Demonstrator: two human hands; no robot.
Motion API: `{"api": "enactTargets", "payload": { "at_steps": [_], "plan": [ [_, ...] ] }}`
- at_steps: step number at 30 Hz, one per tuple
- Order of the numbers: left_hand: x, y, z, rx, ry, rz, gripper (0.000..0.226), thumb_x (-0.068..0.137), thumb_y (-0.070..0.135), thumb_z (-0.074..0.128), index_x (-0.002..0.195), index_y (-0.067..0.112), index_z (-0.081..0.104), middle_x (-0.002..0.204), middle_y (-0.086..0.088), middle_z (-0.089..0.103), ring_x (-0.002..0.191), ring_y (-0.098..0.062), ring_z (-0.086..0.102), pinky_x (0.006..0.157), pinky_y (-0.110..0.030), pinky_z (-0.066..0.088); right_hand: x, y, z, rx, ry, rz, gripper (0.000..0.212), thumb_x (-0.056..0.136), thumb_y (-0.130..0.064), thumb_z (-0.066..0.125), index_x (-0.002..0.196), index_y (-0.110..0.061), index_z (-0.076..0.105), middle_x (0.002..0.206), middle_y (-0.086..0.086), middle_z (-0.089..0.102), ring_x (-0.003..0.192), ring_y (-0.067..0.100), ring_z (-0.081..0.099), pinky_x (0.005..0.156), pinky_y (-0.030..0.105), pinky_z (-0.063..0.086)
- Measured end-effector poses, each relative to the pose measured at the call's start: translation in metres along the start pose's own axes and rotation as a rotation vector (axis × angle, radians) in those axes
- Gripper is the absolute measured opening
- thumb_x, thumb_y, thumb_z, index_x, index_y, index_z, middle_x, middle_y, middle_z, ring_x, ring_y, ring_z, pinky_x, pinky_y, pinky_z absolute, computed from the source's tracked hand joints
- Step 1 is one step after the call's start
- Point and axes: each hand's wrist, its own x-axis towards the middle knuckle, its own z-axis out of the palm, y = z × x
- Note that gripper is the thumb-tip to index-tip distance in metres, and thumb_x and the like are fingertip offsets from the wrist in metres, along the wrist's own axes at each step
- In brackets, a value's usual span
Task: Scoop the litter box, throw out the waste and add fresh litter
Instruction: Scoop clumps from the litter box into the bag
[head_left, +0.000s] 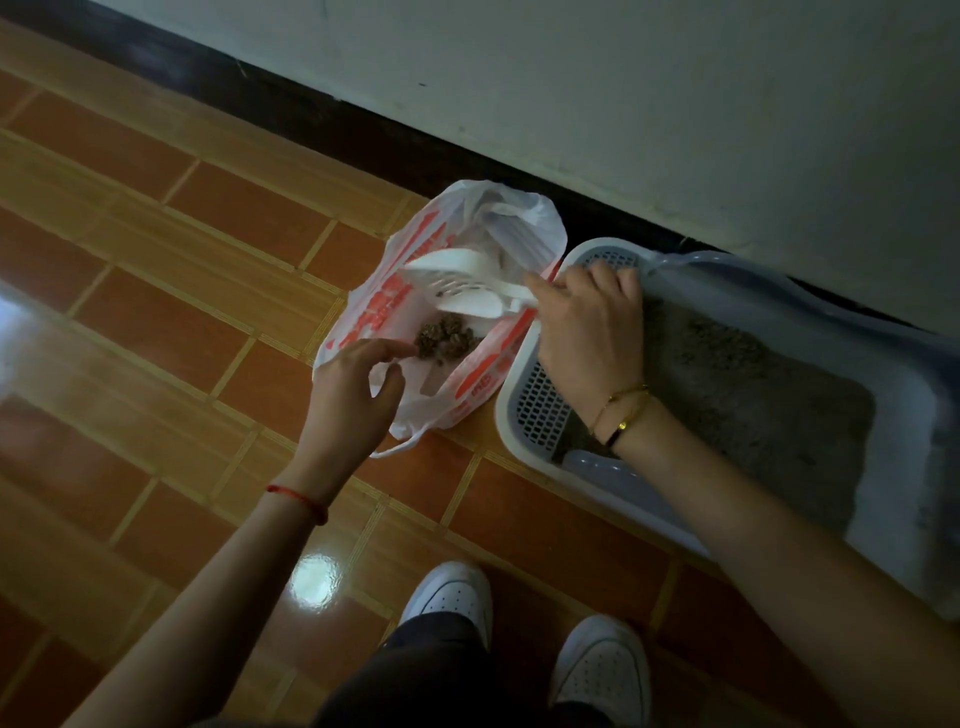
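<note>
White slotted scoop (457, 288) sits in your right hand (587, 332), whose fingers are curled tight round the handle's end. The scoop's head points away from that grip to the left, tilted over the mouth of the bag (374, 306), a thin white plastic one with red print that lies open on the floor. Just below the scoop's head, inside the bag, rests a small heap of brown waste (447, 338).

Your left hand (348, 389) hovers at the bag's near rim, on the far side of the waste from the grip. Its fingers are stretched and relaxed, thumb apart from the index, closed on nothing. Whether the fingertips touch the plastic, you cannot tell.

Under your gripping wrist lies the litter box (535, 400), its white grated edge touching the bag. Grey litter (753, 405) fills the box to the right of the grip, behind your forearm.

Two thin bracelets (623, 410) circle the right wrist, and a red string (298, 501) circles the left.

Farther out, the tiled floor (182, 260) is orange-brown and glossy. A pale wall (675, 104) with a dark skirting runs beyond the bag and box, and your white shoes (452, 597) show nearest you.
</note>
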Motion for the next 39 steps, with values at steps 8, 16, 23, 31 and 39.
{"api": "enactTargets", "payload": {
  "at_steps": [8, 16, 23, 31, 39],
  "plan": [
    [0.006, 0.028, 0.002, -0.057, 0.027, 0.067, 0.024, 0.093, 0.005, 0.056, 0.109, 0.012, 0.071, 0.111, 0.001, 0.071, 0.099, -0.004, 0.059, 0.085, -0.007, 0.039, -0.019, 0.044, -0.012, 0.724, -0.27, 0.468, 0.021, 0.088, -0.026, 0.061, 0.108, -0.024, 0.067, 0.093, -0.004, 0.07, 0.088, 0.018, 0.064, 0.086, 0.047, 0.052],
    [0.017, 0.06, 0.019, -0.081, -0.063, 0.19, 0.025, 0.095, 0.011, 0.053, 0.112, 0.018, 0.07, 0.109, 0.001, 0.07, 0.093, -0.012, 0.064, 0.077, -0.019, 0.05, -0.099, 0.111, -0.041, 0.906, -0.158, 0.786, 0.013, 0.091, -0.015, 0.058, 0.104, -0.015, 0.06, 0.095, 0.008, 0.063, 0.078, 0.017, 0.057, 0.059, 0.021, 0.043],
    [0.018, 0.091, 0.042, -0.102, -0.147, 0.315, 0.026, 0.094, 0.009, 0.055, 0.114, 0.018, 0.069, 0.11, 0.006, 0.065, 0.093, -0.001, 0.053, 0.076, -0.003, 0.036, -0.156, 0.156, -0.041, 0.65, -0.171, 0.935, 0.021, 0.089, -0.02, 0.061, 0.109, -0.013, 0.064, 0.093, 0.003, 0.062, 0.083, 0.018, 0.056, 0.067, 0.028, 0.043],
    [0.012, 0.118, 0.06, -0.086, -0.217, 0.449, 0.026, 0.093, 0.007, 0.054, 0.113, 0.016, 0.069, 0.117, -0.005, 0.067, 0.097, -0.014, 0.062, 0.084, -0.03, 0.052, -0.182, 0.175, -0.016, 0.626, -0.297, 0.998, 0.021, 0.087, -0.022, 0.062, 0.106, -0.014, 0.065, 0.091, 0.005, 0.064, 0.083, 0.022, 0.058, 0.07, 0.028, 0.042],
    [0.002, 0.121, 0.059, -0.06, -0.235, 0.47, 0.029, 0.09, 0.018, 0.049, 0.111, 0.018, 0.069, 0.114, -0.002, 0.069, 0.104, -0.018, 0.064, 0.09, -0.042, 0.053, -0.179, 0.173, -0.007, 0.651, -0.403, 0.953, 0.024, 0.09, -0.017, 0.059, 0.1, 0.004, 0.067, 0.098, 0.023, 0.066, 0.083, 0.032, 0.058, 0.068, 0.028, 0.036]
  ]
}}
